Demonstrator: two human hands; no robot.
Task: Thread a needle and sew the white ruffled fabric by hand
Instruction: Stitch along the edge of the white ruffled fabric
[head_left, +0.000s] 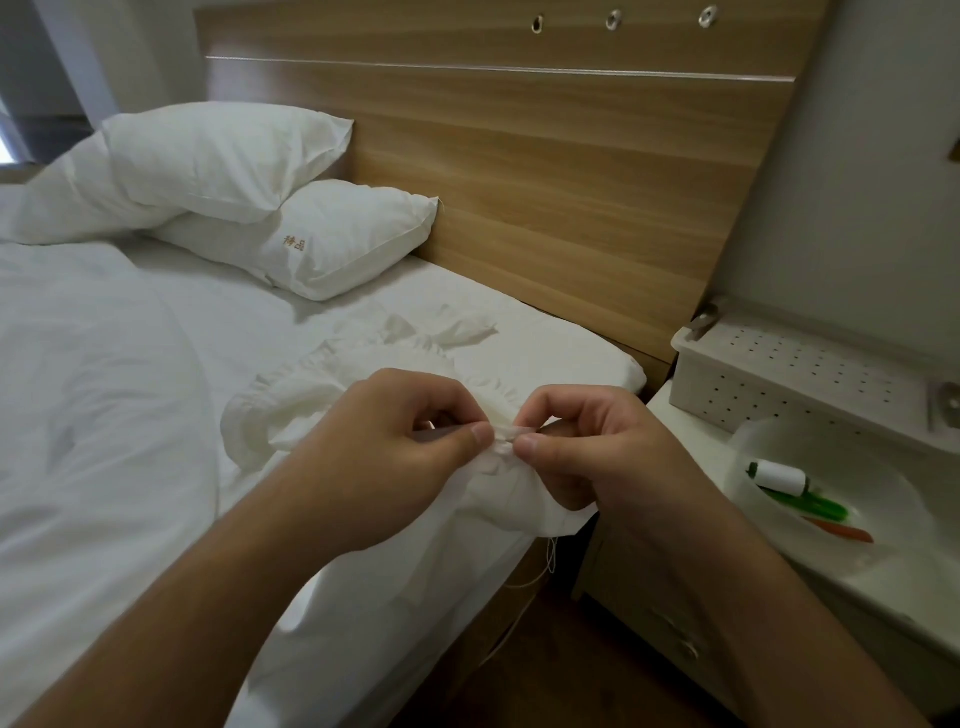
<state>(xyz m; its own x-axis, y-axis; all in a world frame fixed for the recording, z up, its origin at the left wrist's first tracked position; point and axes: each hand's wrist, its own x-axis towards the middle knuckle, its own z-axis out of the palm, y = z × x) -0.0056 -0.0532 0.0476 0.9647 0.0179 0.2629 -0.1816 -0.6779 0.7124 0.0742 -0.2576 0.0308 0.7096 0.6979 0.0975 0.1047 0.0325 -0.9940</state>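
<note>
The white ruffled fabric (311, 395) lies bunched on the bed's right edge. My left hand (384, 457) and my right hand (587, 457) pinch a small fold of its hem (506, 439) between thumbs and forefingers, fingertips almost touching. A thin white thread (550, 558) hangs from under the fabric down beside the bed. The needle is not visible; I cannot tell whether my right fingers hold it. A spool of white thread (779, 478) lies in a white bowl (831, 566) on the nightstand at the right.
Two white pillows (332, 244) lean against the wooden headboard (545, 171). A perforated white box (795, 379) stands behind the bowl. The bowl also holds a green tool (810, 504) and an orange one (841, 530). A gap separates bed and nightstand.
</note>
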